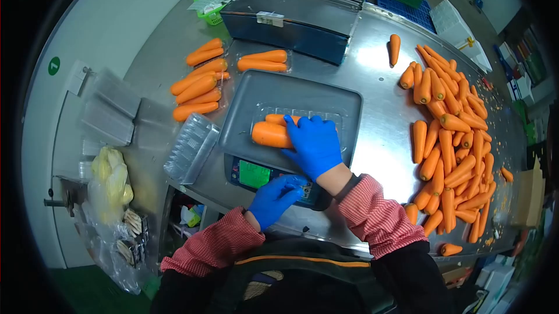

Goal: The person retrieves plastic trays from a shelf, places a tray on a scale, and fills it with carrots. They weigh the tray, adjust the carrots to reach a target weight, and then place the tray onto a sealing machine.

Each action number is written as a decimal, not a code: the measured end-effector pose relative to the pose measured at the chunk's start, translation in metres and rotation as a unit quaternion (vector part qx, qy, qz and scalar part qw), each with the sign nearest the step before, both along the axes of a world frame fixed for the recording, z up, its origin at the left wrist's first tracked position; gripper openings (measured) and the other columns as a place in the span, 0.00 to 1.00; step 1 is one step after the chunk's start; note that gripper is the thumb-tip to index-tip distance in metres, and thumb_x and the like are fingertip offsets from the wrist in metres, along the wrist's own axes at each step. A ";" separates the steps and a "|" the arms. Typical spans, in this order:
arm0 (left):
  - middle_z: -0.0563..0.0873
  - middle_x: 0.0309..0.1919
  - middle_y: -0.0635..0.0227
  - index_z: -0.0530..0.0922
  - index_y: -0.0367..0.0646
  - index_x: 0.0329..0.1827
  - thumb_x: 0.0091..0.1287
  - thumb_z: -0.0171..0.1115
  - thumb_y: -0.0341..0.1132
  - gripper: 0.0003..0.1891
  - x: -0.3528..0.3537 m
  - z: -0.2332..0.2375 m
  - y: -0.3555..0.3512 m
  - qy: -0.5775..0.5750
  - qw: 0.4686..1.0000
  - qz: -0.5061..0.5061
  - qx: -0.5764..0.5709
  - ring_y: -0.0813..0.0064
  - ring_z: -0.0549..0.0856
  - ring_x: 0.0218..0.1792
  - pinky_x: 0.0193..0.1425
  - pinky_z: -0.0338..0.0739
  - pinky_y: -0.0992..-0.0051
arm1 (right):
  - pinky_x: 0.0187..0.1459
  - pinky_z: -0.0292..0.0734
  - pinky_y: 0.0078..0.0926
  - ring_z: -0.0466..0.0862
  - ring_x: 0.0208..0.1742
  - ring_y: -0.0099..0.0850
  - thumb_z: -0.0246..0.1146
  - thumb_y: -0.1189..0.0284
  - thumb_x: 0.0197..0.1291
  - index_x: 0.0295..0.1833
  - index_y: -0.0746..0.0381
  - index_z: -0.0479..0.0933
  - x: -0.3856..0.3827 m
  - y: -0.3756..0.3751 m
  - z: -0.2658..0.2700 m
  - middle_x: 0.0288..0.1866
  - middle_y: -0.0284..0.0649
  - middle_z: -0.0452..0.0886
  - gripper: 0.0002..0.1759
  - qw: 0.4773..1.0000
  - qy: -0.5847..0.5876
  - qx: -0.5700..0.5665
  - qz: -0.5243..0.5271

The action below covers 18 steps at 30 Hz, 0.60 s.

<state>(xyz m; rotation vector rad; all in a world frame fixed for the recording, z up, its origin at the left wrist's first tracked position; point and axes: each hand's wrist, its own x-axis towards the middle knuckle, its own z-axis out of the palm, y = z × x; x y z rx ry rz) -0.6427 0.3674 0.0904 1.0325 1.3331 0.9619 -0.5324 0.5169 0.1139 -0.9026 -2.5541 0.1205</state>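
My right hand [314, 142], in a blue glove, lies over the carrots [271, 134] with its fingers curled round one of them. These carrots rest in a clear plastic tray [343, 122] on the grey scale platform [250, 90]. Below the platform, the scale's lit green display [254, 174] shows, its digits unreadable. My left hand [275, 198], also gloved in blue, is in front of the scale, by its keypad [305, 191]. Its thumb and fingers are stretched out and apart, and I see nothing held in them.
Packed carrots [198, 88] lie at the left, near stacked clear trays [192, 148]. A big pile of loose carrots [454, 145] covers the table's right side. A dark wrapping machine [291, 20] stands behind the scale. Clear containers [110, 107] are at far left.
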 end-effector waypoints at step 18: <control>0.83 0.34 0.64 0.74 0.41 0.61 0.68 0.61 0.38 0.20 -0.134 -0.027 0.084 0.327 0.940 0.073 -0.068 0.77 0.82 0.33 0.41 0.79 0.75 | 0.39 0.80 0.42 0.85 0.37 0.50 0.55 0.61 0.67 0.65 0.63 0.69 0.057 0.019 -0.018 0.36 0.53 0.84 0.25 0.927 -0.114 -0.220 -0.283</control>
